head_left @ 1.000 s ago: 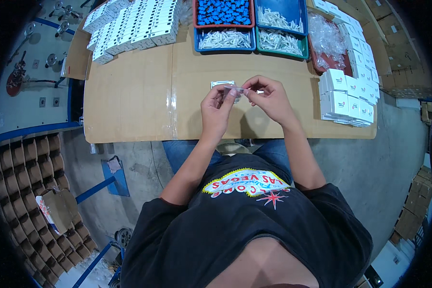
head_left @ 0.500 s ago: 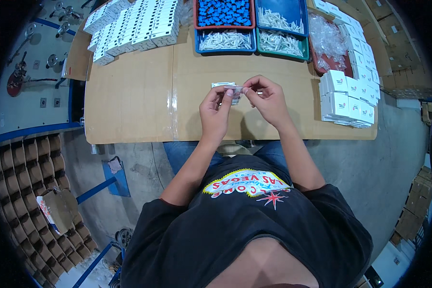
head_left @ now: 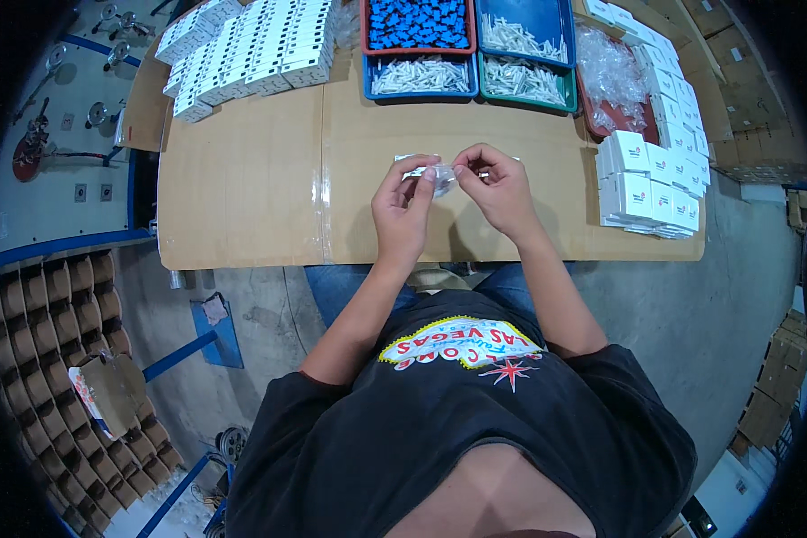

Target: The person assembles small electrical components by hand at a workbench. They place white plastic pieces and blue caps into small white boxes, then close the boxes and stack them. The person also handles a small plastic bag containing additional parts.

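A small, crinkled clear plastic piece, possibly a bag, is held up over the cardboard-covered table. My left hand pinches its left side between thumb and fingers. On the other side, the thumb and index finger of my right hand close at the plastic's upper right edge, the other fingers curled. Beneath my hands lies a white flat item, mostly covered, so its kind is unclear. Whether anything sits inside the plastic is too small to tell.
Beyond my hands stand a tray of blue parts, trays of white stick-like pieces and a red tray of clear plastic. White boxes are stacked at the far left and at the right. The cardboard table top ends near my lap.
The clear plastic has turned and spread out between my fingers, showing a rounder shape. My right hand has shifted very slightly; both arms stay in nearly the same place.
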{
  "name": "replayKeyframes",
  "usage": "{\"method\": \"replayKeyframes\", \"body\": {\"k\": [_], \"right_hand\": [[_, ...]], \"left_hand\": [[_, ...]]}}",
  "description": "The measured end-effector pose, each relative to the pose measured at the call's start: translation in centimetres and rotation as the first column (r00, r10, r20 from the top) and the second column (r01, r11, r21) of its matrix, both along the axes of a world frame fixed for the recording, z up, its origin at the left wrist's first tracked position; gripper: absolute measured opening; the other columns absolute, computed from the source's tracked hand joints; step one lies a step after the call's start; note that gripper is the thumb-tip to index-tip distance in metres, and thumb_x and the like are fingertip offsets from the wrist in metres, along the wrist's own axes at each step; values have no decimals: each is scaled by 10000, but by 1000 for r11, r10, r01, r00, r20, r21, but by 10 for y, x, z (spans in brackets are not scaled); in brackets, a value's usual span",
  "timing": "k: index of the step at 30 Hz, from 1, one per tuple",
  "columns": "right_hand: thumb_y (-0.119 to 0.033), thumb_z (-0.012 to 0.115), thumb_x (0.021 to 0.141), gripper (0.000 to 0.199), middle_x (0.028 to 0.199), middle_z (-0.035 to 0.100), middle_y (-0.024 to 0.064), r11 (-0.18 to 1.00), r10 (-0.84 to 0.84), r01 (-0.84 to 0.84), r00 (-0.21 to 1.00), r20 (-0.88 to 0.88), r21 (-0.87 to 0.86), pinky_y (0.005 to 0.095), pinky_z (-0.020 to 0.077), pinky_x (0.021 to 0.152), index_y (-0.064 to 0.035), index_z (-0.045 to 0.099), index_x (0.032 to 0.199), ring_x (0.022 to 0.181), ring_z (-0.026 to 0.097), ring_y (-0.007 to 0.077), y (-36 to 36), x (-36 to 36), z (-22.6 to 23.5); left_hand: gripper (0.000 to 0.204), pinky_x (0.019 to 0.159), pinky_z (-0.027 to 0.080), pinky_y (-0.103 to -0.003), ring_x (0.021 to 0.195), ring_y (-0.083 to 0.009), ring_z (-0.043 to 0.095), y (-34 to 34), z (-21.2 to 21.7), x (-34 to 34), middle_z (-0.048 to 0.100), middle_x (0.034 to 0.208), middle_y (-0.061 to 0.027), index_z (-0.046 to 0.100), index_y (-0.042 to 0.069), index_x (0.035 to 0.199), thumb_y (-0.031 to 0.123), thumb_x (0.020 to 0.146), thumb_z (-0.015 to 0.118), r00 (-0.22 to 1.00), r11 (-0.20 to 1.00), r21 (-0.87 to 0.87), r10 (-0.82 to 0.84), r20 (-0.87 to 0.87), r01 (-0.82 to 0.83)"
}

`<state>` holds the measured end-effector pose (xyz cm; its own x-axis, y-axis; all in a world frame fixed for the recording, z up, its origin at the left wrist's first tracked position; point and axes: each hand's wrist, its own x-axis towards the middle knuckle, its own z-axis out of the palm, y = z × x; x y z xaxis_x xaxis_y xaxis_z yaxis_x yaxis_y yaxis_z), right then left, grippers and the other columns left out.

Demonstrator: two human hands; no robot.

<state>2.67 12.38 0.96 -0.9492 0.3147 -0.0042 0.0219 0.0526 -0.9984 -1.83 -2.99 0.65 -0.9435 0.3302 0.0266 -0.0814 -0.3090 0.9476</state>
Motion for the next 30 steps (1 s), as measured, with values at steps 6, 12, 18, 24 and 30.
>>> {"method": "replayKeyframes", "body": {"k": [6,12,18,24,30], "right_hand": [[-53,714,936,106,912,675,1,999,30,-30,1000,7,-24,207,491,688,1,689,1024,813,607,41,0,0,2],[-37,707,948,96,935,679,1,997,78,-78,996,53,-10,199,497,703,-2,683,1035,838,617,41,-2,3,5],[-67,708,954,88,854,653,-24,998,50,-50,999,-19,-24,189,449,642,-6,677,1008,742,567,13,-5,3,-1],[-79,708,958,95,838,653,-27,998,48,-50,998,-49,-38,185,440,619,-4,673,1006,708,554,3,-5,5,0],[-82,710,959,98,849,664,-21,997,63,-64,997,-43,-34,179,445,628,-4,679,1008,719,560,0,-8,6,2]], "left_hand": [[159,861,551,-260,945,-112,670,-4,-9,-1,710,1044,-77,656,-35,1123,95,1032,637,1000,999,-32,11,-21,-12],[135,837,528,-248,915,-100,660,-5,-14,-1,710,1008,-56,663,-13,1091,104,1025,650,995,994,-101,42,-89,-51],[157,876,523,-247,978,-103,657,-3,-1,1,694,1062,-68,641,-30,1133,88,1030,638,999,1000,-22,-16,-27,15],[180,876,516,-249,985,-104,651,-7,-1,1,680,1070,-63,629,-30,1161,86,1024,646,996,996,-25,-91,-6,91],[133,818,523,-252,910,-101,649,-5,-8,3,679,1007,-49,638,-12,1106,83,1016,655,998,998,-46,-46,-39,45]]}}
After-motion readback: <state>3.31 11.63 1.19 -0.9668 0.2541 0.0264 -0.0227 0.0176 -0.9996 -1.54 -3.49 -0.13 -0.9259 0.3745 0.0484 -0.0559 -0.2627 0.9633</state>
